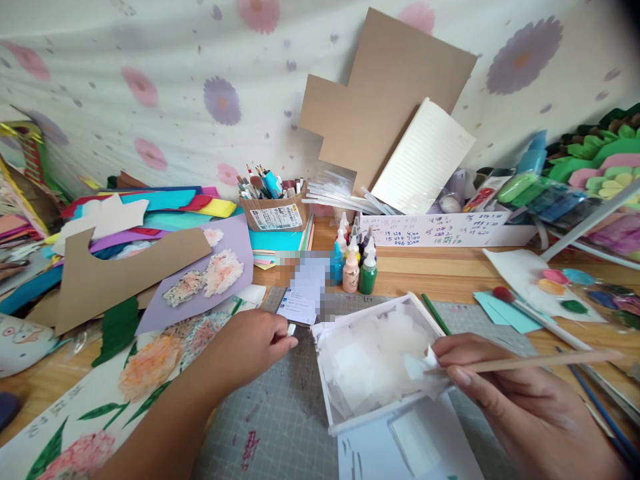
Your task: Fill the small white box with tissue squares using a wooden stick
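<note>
My left hand (263,343) is closed in a pinch beside the phone (300,303), with a small white piece (291,329) at its fingertips; what that piece is, I cannot make out. Between the fingers of my right hand (505,387) runs a thin wooden stick (545,361), lying nearly level. At those same fingertips is a scrap of white paper (429,359). Below it, a shallow white box (327,400) is filled with thin translucent white paper squares (370,353). The box is tilted, partly resting over a white sheet (390,453).
Squeeze paint bottles (351,272) stand behind the box on the wooden table. A grey cutting mat (270,427) lies underneath. Flower pictures (150,367) and coloured paper (165,200) fill the left. A pen box (280,217), cardboard (390,80), a paint palette sheet (530,273) and brushes (505,297) surround it.
</note>
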`<state>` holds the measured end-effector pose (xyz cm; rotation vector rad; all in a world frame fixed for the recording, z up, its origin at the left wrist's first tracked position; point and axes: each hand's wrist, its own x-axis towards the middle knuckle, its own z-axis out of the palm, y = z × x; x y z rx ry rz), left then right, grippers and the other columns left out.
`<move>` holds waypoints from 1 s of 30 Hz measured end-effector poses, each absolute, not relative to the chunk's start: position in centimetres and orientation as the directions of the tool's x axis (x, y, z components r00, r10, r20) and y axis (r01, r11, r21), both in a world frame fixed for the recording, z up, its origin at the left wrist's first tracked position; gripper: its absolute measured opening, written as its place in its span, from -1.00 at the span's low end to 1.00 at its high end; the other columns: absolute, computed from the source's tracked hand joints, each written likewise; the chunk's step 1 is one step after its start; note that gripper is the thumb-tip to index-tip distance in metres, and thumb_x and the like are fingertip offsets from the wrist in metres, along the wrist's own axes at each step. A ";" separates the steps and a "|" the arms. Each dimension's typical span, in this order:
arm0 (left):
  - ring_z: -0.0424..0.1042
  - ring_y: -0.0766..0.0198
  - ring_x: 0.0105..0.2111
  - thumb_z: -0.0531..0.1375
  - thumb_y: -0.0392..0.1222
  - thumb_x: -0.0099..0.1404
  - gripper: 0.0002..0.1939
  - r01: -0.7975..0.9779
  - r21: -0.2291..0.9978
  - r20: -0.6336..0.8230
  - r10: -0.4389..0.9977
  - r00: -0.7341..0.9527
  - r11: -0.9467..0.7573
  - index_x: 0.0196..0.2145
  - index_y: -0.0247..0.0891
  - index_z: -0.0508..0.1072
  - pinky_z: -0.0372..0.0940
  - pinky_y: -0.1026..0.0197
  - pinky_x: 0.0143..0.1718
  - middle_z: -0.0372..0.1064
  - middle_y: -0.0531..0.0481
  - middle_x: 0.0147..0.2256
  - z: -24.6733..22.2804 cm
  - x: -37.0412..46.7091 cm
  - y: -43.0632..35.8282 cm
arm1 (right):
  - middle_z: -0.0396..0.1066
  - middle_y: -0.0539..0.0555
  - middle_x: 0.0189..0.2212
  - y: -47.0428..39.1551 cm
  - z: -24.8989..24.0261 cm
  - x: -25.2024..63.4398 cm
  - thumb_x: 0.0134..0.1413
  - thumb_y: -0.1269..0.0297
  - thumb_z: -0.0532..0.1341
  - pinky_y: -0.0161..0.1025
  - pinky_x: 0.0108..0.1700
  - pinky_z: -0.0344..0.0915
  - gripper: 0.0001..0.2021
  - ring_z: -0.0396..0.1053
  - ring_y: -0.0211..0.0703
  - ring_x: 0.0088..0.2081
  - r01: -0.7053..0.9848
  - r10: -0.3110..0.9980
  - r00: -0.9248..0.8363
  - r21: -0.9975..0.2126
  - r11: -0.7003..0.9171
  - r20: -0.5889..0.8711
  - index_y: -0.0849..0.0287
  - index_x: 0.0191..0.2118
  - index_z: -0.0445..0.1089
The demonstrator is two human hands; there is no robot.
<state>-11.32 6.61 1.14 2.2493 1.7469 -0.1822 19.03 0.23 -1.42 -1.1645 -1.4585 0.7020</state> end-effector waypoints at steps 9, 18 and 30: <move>0.24 0.24 -0.51 0.08 -0.02 0.24 -0.64 0.981 0.120 -0.275 0.945 0.179 -0.151 -0.63 -0.23 0.18 -0.10 0.18 -0.47 0.32 0.03 -0.56 1.7 -11.3 6.8 | 0.62 0.05 -0.43 0.1 -1.9 19.3 -0.01 0.14 0.36 -0.38 -0.32 0.55 -0.89 0.61 -0.09 -0.33 0.281 0.924 0.072 -0.897 0.342 0.375 0.02 -0.43 0.58; 0.37 0.20 -0.38 0.01 -0.13 0.33 -0.80 0.939 0.320 0.006 0.991 0.131 -0.126 -0.40 -0.19 0.35 0.15 0.19 -0.32 0.40 0.05 -0.43 1.2 -11.6 7.0 | 0.62 0.01 -0.43 0.2 -1.7 19.2 -0.01 0.13 0.36 -0.44 -0.32 0.54 -0.90 0.61 -0.13 -0.33 0.277 0.915 0.067 -0.889 0.366 0.398 -0.02 -0.42 0.59; 0.13 -0.14 0.18 0.13 0.02 0.30 -0.56 0.948 0.199 0.247 0.949 0.196 -0.247 0.08 -0.19 0.44 0.06 -0.20 0.20 0.19 -0.21 0.16 -1.7 -12.0 8.0 | 0.63 0.00 -0.40 0.1 -2.2 19.5 0.03 0.18 0.34 -0.42 -0.29 0.55 -0.94 0.61 -0.12 -0.31 0.304 0.907 0.047 -0.871 0.387 0.419 -0.05 -0.39 0.59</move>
